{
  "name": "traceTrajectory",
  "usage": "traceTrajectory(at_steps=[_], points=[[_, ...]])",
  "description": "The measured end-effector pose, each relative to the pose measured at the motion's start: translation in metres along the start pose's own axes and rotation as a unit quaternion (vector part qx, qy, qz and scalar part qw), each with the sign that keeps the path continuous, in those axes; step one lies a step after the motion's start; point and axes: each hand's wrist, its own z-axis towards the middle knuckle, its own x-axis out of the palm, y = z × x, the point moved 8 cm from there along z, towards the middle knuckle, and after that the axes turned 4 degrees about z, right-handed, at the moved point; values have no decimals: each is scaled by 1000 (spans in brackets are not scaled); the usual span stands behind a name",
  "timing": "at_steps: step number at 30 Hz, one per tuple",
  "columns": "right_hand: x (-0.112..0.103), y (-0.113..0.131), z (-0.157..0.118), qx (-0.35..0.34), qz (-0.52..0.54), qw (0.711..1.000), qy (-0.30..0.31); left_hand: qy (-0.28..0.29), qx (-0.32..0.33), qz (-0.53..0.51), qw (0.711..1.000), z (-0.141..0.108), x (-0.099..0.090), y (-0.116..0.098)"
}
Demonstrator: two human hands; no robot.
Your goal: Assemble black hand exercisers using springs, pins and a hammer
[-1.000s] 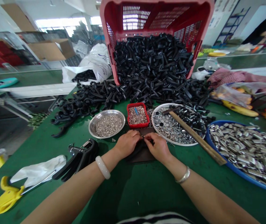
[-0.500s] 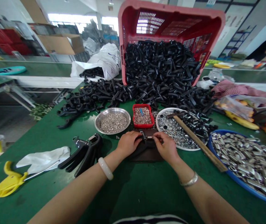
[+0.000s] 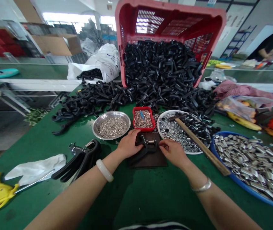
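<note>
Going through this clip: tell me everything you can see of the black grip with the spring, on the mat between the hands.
The black plastic hand grip lies on a dark brown mat, its handle running down-left. At its upper end sits a small coiled metal spring, crosswise. The left hand rests on it; whether the right hand touches it cannot be told.

Bright daylight from far windows (image 3: 77, 18), even indoor light, soft shadow beneath the left hand (image 3: 128, 144), wide-angle bending toward the edges, slightly soft fine detail
</note>
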Motion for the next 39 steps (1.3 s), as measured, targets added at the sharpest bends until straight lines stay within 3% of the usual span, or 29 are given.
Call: traceTrajectory(at_steps=[3, 7, 15, 22, 27, 31, 34, 39], points=[[3, -3, 1, 7, -3, 1000, 11, 19, 24, 7, 999, 5, 5, -2], [6, -2, 2, 15, -9, 1000, 11, 0, 20, -18, 1000, 5, 5, 4], [18, 11, 13, -3, -33, 999, 40, -20, 1, -23, 1000, -2, -9, 13], [24, 14, 14, -29, -146, 986, 73, -11, -31, -14, 999, -3, -6, 19], [12, 13, 12, -18, -49, 998, 19, 1, -38, -22, 999, 0, -1, 15], [5, 35, 15, -57, 47, 997, -11, 13, -50, -27, 998, 3, 5, 6], [12, 50, 18, -73, 27, 997, -11, 23, -62, -25, 997, 3, 8, 1], [23, 51, 13, -65, -32, 996, -49, 32, -32, -23, 999, 1, 8, -4]])
